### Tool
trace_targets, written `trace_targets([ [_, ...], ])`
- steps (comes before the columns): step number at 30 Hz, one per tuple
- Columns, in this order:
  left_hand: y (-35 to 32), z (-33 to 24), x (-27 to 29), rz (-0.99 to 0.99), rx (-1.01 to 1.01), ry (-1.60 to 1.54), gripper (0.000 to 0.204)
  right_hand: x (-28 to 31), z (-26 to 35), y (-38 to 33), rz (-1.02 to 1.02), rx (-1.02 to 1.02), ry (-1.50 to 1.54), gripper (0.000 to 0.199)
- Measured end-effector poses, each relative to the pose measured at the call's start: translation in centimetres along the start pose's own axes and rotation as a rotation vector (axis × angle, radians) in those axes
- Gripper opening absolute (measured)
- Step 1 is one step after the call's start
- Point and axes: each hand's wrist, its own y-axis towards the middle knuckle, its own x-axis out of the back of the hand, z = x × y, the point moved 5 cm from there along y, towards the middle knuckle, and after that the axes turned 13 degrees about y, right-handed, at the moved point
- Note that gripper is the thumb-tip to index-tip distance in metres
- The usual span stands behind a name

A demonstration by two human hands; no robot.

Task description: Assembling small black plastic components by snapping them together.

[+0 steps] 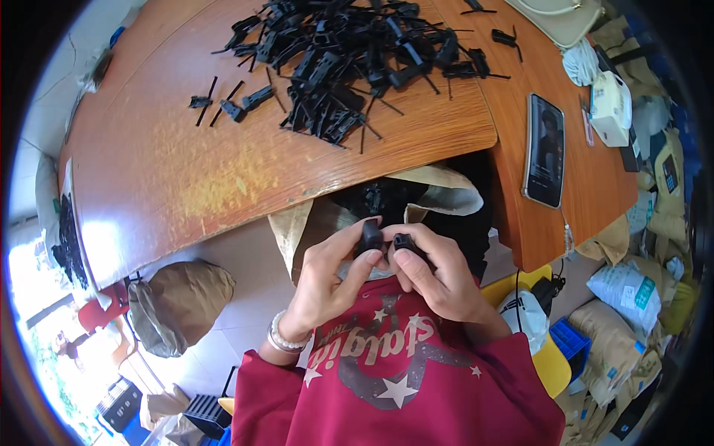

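My left hand (335, 271), with a pale beaded bracelet at the wrist, pinches a small black plastic part (370, 235) between thumb and fingers. Close beside it, my right hand (439, 275) is closed around another dark plastic piece (406, 244), partly hidden by the fingers. Whether the two pieces are joined I cannot tell. Both hands are in front of my chest, just below the table's edge. Under them gapes an open sack (454, 195) with black parts (372, 197) inside.
A heap of black plastic parts with thin strips (327, 67) covers the far middle of the wooden table (149, 171). A phone (545, 149) lies on the right side, near a white device (610, 110). Brown bags (178, 308) and a yellow stool (554, 364) stand below.
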Motion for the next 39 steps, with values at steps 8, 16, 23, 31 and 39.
trace_targets([
  [8,0.1,-1.0,0.1,0.065,-0.033,-0.041,0.033,-0.4,0.7,0.0,0.017,-0.103,-0.022,0.024],
  [16,-0.1,-0.6,0.2,0.015,-0.122,0.046,0.031,-0.9,0.8,0.2,0.095,0.039,-0.138,0.026],
  [23,-0.3,-1.3,0.6,-0.109,-0.294,0.303,0.036,-0.9,0.7,0.3,0.113,-0.011,-0.131,0.026],
  [31,-0.7,-0.5,0.2,-0.217,-0.403,0.393,0.038,-0.8,-1.6,0.5,0.031,-0.261,0.215,0.024],
  [39,-0.9,0.6,0.0,-0.335,-0.421,0.401,0.037,-1.1,-2.2,1.2,0.096,-0.364,0.442,0.024],
])
